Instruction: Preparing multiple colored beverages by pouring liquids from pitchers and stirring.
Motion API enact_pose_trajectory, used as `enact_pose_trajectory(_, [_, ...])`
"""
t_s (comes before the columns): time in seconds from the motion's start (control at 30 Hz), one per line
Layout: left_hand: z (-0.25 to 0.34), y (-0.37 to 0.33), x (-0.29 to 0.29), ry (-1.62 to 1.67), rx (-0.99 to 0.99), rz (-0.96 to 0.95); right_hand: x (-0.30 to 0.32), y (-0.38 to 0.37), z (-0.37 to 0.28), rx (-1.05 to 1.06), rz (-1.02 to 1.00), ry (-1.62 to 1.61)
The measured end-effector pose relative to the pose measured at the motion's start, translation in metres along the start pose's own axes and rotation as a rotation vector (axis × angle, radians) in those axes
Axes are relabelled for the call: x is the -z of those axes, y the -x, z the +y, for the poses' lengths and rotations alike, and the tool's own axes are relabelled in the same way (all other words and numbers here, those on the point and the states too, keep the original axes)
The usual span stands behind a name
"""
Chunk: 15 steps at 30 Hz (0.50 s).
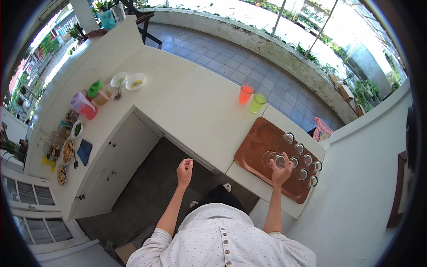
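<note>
My right hand [280,170] is closed around a clear drinking glass [269,157], held tilted over a brown tray [255,142] on the counter. Several small clear glasses [308,159] stand on the right part of that tray, close to my fingers. My left hand [184,171] hovers in front of the counter's edge, away from the tray. Its fingers are loosely curled, and I see nothing in them. Past the tray, near the counter's far edge, stand a glass of red drink [245,95] and a glass of green drink [257,103].
The pale counter [187,93] bends round to the left. Along it are a pink-and-purple pitcher [83,106], a green-lidded pitcher [98,92], white bowls [134,81], plates of food [67,151], a blue cloth [84,151] and scissors [76,161]. A white wall [356,178] rises at the right.
</note>
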State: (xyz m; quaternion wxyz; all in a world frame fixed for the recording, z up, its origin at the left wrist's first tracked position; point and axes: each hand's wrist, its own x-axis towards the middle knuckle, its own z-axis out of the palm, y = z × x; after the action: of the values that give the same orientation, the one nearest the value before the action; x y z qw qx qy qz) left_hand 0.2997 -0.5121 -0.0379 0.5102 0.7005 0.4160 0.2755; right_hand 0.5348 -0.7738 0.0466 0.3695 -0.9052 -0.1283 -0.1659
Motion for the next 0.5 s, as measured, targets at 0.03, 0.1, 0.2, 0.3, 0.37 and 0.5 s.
enact_pose_trajectory(0.03, [-0.010, 0.011, 0.017, -0.020, 0.012, 0.030, -0.006, 0.011, -0.003, -0.056, 0.064, -0.110])
enact_pose_trajectory(0.1, [-0.025, 0.036, 0.045, -0.019, 0.064, 0.075, -0.021, 0.032, 0.014, -0.043, 0.252, -0.199])
enact_pose_trajectory(0.2, [-0.063, 0.080, 0.090, 0.005, 0.191, 0.161, -0.032, 0.064, 0.004, -0.751, -0.063, -1.024])
enact_pose_trajectory(0.3, [-0.081, 0.105, 0.121, 0.093, 0.302, 0.242, -0.049, 0.104, -0.030, -0.943, -0.258, -1.201])
enact_pose_trajectory(0.37, [-0.087, 0.120, 0.141, 0.167, 0.302, 0.297, -0.052, 0.124, -0.058, -1.121, -0.615, -1.298])
enact_pose_trajectory(0.5, [-0.096, 0.135, 0.178, 0.122, 0.268, 0.421, -0.086, 0.170, -0.096, -1.302, -0.893, -1.294])
